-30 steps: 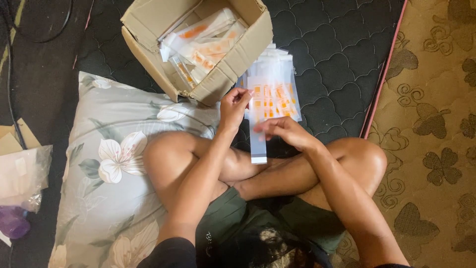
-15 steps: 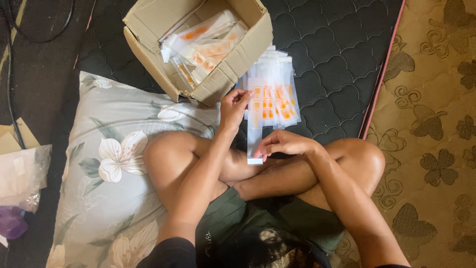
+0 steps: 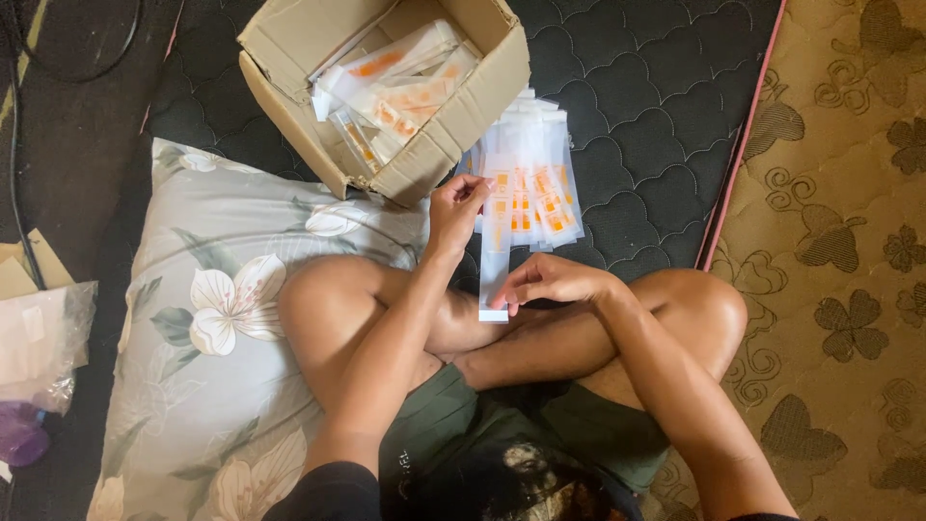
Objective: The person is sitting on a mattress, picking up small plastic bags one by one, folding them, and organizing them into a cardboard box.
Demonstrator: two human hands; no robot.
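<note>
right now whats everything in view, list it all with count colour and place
cardboard box: one, brown, open, top centre
packets in the box: several, clear with orange
packet pile: several, clear with orange, on the mattress right of the box
long packet: one, clear, held at both ends
pillow: one, grey, floral, left
mattress: one, dark, quilted
plastic bag: one, clear, far left
left hand: fingers pinch the packet's top
right hand: fingers pinch its lower end

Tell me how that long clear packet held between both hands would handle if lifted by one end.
The clear packet is a long, thin plastic sleeve, so it would probably bend or droop from one end. It looks very light: the left hand and right hand hold it with fingertips only. Its glossy film may be slippery, like the pile of packets behind it.
</note>
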